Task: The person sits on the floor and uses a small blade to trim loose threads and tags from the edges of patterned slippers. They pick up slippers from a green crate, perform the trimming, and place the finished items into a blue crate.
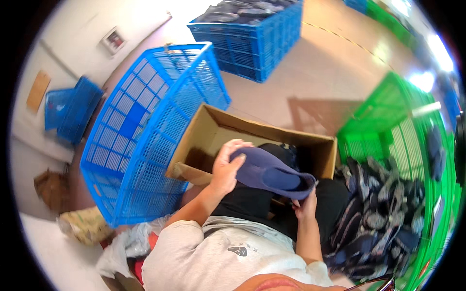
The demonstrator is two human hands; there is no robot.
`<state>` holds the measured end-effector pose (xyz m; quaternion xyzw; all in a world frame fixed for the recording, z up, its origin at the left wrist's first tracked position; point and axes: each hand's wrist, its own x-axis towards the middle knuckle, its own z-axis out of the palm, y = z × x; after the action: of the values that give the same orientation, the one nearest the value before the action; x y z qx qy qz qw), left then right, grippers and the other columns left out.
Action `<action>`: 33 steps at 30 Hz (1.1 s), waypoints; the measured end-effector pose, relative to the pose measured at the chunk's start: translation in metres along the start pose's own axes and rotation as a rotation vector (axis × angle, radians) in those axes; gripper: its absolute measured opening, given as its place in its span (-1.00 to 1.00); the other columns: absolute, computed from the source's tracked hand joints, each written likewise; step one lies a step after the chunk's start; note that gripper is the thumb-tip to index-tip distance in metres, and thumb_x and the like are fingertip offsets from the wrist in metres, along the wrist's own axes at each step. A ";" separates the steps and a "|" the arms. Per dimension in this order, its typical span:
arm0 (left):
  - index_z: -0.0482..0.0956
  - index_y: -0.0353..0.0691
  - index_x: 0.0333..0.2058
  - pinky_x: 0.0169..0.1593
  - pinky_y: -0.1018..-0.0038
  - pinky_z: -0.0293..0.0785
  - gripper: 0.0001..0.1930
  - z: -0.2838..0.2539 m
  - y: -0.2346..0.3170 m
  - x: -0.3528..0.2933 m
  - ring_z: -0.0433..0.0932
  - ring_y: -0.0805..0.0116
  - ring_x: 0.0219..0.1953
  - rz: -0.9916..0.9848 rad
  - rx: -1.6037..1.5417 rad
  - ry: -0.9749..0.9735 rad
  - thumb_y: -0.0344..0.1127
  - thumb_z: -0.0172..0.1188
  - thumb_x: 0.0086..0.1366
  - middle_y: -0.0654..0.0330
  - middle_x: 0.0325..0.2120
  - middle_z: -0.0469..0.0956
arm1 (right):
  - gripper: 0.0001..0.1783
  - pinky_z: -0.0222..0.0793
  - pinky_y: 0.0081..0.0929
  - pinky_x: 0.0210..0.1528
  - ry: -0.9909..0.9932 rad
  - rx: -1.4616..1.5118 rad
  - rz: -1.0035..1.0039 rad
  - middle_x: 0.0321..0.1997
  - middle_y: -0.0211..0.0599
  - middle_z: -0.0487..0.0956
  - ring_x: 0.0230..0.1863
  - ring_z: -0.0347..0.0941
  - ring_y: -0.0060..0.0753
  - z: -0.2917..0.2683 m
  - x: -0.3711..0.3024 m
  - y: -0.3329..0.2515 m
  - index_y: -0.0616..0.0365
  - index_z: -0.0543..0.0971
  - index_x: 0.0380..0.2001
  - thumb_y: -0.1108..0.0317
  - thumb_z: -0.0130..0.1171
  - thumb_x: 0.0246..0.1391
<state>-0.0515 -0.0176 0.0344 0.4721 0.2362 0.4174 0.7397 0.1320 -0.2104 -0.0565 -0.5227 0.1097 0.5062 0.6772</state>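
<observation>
Between my two hands, above my lap, is a navy blue shoe upper (259,169), with its closed toe to the left and its foot opening to the right. My left hand (227,167) grips the toe end, thumb on top. At the heel end, beside the opening, my right hand (306,203) is closed on the edge; its fingers are partly hidden under the upper. Just beyond my hands stands an open cardboard box (272,128) with some dark items inside, partly covered by the upper and my left hand.
An empty-looking blue mesh crate (160,109) stands tilted in the view at left. To my right, a green crate (405,145) holds a heap of dark shoe uppers (374,208). Farther off, another blue crate (252,43) is filled with dark pieces. Plastic bags (128,245) lie at lower left.
</observation>
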 end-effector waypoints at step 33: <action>0.61 -0.24 -0.13 -0.28 0.46 0.55 -0.82 -0.032 -0.013 -0.037 0.61 0.44 -0.36 0.039 0.520 0.097 -0.40 0.15 0.32 0.17 -0.36 0.66 | -0.76 0.00 -0.74 -0.77 -0.031 -0.024 0.065 -0.30 -0.32 0.64 -0.56 0.48 -0.58 -0.011 0.026 0.035 0.10 0.52 -0.07 0.25 0.13 0.28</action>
<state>-0.0901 -0.0356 0.0064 0.6301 0.3615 0.3791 0.5732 0.1205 -0.2060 -0.0996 -0.5190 0.1100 0.5374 0.6556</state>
